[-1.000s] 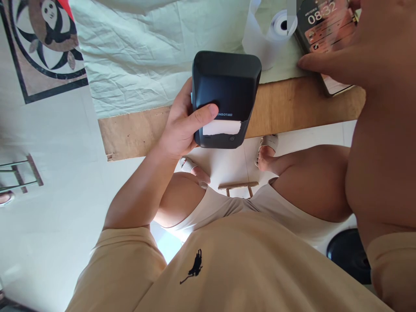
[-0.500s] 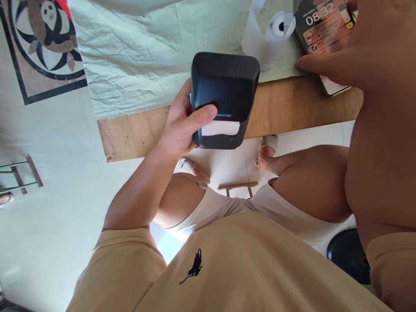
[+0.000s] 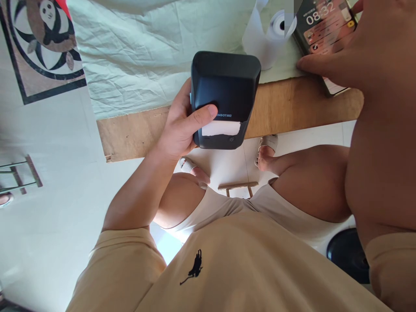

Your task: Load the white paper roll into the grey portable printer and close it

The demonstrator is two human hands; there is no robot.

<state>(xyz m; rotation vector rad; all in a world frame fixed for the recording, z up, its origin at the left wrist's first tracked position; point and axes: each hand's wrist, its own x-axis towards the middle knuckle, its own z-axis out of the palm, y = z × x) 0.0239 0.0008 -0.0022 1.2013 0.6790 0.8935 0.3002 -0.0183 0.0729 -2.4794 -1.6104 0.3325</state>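
A black label printer (image 3: 226, 97) rests in my left hand (image 3: 182, 125), tilted over the table's front edge. My thumb lies across its front, beside the small lettering, and the other fingers go behind it. White label paper (image 3: 221, 128) shows at the printer's slot. At the upper right, my right hand (image 3: 354, 60) spans a phone (image 3: 320, 32) with its lit screen reading 08:32. The thumb crosses the screen to the left edge, and a fingertip shows at the far right side; the remaining fingers are hidden.
Behind the printer stands a roll of white labels (image 3: 271, 43), partly unwound. A pale green cloth (image 3: 136, 56) covers the wooden table (image 3: 130, 134). My legs are under the table's edge. At the left are a low stool (image 3: 29, 171) and a panda floor picture (image 3: 48, 39).
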